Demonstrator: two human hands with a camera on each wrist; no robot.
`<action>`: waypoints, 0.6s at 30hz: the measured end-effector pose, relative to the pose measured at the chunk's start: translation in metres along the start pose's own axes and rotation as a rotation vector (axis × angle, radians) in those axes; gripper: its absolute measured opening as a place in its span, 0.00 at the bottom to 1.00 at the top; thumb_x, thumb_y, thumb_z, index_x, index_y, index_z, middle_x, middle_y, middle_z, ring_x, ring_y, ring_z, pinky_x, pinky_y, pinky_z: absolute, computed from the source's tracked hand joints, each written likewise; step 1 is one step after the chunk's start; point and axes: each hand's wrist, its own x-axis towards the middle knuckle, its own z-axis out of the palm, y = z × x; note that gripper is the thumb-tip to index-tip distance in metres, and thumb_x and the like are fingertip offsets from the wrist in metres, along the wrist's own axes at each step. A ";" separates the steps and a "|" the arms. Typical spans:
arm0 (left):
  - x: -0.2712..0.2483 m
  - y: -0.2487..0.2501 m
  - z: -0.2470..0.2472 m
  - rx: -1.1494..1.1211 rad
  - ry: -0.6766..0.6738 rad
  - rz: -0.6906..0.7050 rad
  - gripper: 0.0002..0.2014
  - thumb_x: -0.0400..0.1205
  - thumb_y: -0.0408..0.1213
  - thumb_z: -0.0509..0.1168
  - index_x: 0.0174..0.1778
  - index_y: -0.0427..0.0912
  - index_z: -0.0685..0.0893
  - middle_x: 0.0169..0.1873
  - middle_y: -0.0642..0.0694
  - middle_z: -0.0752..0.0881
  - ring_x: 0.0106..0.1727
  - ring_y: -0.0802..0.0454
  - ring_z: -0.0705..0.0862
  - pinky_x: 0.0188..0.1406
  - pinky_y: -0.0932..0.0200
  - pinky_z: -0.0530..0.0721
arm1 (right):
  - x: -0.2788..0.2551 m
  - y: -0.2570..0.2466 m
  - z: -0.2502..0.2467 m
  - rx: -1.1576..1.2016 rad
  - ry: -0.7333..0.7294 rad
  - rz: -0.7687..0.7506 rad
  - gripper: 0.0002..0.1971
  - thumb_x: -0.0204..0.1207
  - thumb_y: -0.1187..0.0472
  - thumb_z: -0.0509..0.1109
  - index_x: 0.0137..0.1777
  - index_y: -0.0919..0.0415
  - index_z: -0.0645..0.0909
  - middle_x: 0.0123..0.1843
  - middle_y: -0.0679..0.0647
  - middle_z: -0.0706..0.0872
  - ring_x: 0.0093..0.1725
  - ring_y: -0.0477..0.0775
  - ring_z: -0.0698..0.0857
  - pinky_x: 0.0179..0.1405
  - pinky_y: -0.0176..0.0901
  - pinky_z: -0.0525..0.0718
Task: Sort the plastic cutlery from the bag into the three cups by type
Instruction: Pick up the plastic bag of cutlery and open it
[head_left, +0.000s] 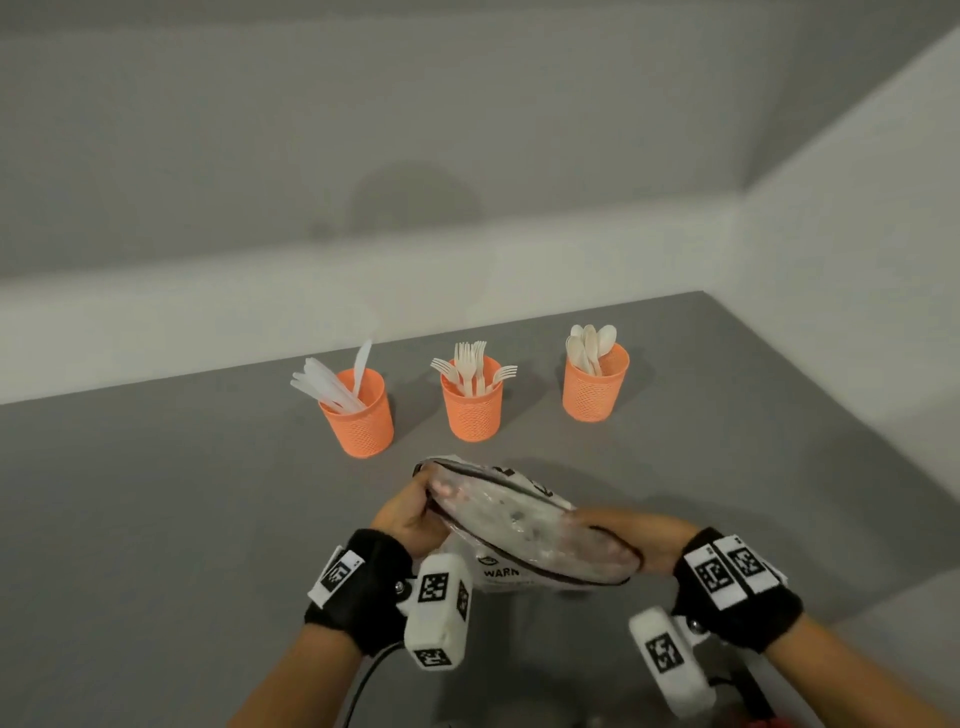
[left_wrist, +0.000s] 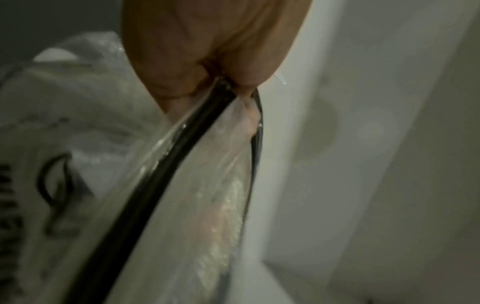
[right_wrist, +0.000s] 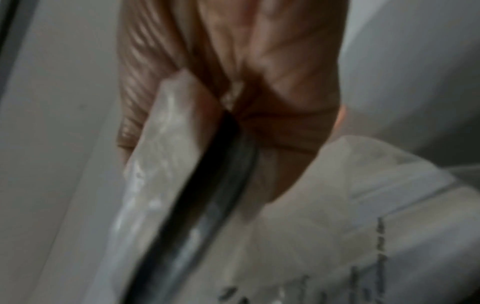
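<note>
- Head view: my left hand pinches one end of the clear plastic bag, and my right hand pinches the other end, holding it above the grey table.
- Left wrist view: my fingers clamp the bag's black zip strip, its mouth gaping slightly.
- Right wrist view: blurred, but my fingers grip the same strip.
- Beyond the bag stand three orange cups in a row, apart from one another: the left cup holds knives, the middle cup forks, the right cup spoons.
- Whether cutlery remains inside the bag, I cannot tell.
- A white wall rises behind the table.
</note>
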 end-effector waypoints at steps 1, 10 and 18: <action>0.002 -0.001 -0.002 0.055 0.003 0.011 0.16 0.85 0.41 0.57 0.44 0.32 0.82 0.32 0.36 0.89 0.44 0.43 0.82 0.48 0.46 0.81 | 0.001 -0.001 -0.006 0.082 0.028 0.006 0.11 0.58 0.50 0.80 0.31 0.57 0.85 0.25 0.53 0.82 0.23 0.46 0.78 0.27 0.35 0.76; -0.014 0.006 -0.014 0.957 -0.236 -0.108 0.13 0.73 0.46 0.73 0.41 0.38 0.83 0.22 0.53 0.87 0.22 0.65 0.82 0.22 0.73 0.77 | 0.009 -0.028 -0.028 0.790 -0.014 -0.204 0.44 0.27 0.64 0.91 0.50 0.69 0.80 0.46 0.70 0.87 0.38 0.66 0.91 0.33 0.62 0.89; -0.002 0.009 -0.034 0.297 -0.095 -0.062 0.23 0.76 0.52 0.62 0.57 0.35 0.83 0.51 0.38 0.89 0.50 0.44 0.87 0.52 0.50 0.85 | 0.025 -0.006 -0.024 0.591 -0.028 -0.241 0.36 0.31 0.57 0.91 0.45 0.66 0.88 0.42 0.61 0.90 0.39 0.56 0.90 0.41 0.46 0.90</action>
